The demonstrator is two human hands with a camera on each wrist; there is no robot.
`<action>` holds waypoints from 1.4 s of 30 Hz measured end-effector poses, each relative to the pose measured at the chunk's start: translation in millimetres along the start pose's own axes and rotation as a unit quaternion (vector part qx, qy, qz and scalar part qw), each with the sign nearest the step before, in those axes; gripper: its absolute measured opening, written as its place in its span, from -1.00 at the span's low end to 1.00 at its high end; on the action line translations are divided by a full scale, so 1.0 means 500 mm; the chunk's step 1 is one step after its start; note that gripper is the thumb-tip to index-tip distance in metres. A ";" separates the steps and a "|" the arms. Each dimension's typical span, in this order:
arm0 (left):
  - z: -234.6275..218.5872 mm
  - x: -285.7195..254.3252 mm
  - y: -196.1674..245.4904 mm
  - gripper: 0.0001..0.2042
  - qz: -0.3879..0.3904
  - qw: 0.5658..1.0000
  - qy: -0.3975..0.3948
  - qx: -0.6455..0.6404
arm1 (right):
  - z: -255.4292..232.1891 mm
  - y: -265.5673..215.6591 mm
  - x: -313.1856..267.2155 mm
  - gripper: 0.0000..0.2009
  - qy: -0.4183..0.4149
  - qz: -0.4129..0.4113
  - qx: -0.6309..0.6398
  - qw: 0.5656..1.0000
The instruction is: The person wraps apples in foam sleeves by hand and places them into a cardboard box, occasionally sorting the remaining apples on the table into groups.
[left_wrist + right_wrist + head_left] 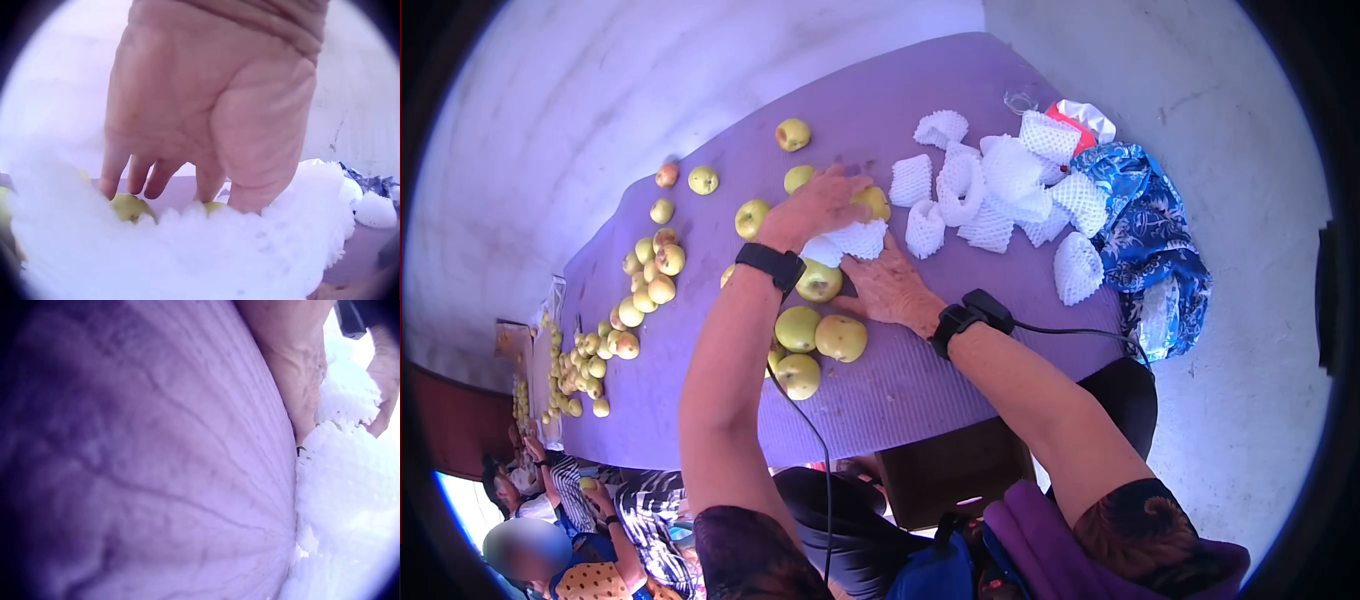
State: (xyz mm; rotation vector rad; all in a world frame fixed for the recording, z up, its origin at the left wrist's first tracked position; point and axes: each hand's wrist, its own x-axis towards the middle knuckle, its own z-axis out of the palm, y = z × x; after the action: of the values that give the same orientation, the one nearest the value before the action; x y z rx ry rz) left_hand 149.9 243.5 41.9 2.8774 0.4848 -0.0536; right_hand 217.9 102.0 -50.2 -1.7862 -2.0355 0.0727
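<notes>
In the head view my left hand (818, 207) is at a yellow-green apple (874, 204), its index finger and thumb on either side. The left wrist view shows the palm, with the left hand's (200, 106) other fingers spread and pointing down near another apple (130, 207). A white foam net sleeve (855, 241) sits between the hands; close up, the foam net (175, 256) hides part of the apples and the thumb tip. My right hand (897, 290) pinches this sleeve at its edge, thumb spread over by an apple (818, 281).
More foam nets (1000, 190) are heaped at the right, beside a blue patterned cloth (1150, 250). Several apples (797, 328) are near my forearms, and a long row of apples (632, 312) runs left along the purple table cover (940, 380). Another person (600, 560) sits lower left.
</notes>
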 end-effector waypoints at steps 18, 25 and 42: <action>-0.070 -0.070 0.026 -0.75 0.014 0.990 0.018 -0.139 | 0.035 0.005 0.001 -0.23 0.081 -0.018 0.022 0.996; -0.099 0.034 0.051 -0.73 0.082 0.973 0.211 -0.053 | 0.037 0.010 -0.003 -0.40 0.098 -0.035 0.013 0.995; -0.070 -0.239 -0.113 -0.18 -0.254 0.945 0.203 -0.034 | 0.017 0.001 0.007 -0.32 0.032 -0.028 0.002 0.999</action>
State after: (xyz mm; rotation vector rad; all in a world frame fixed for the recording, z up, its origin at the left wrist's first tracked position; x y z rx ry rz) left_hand 18.3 265.2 72.4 2.6128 1.2663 0.4699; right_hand 214.9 107.5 -57.3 -1.7062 -2.0383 0.0027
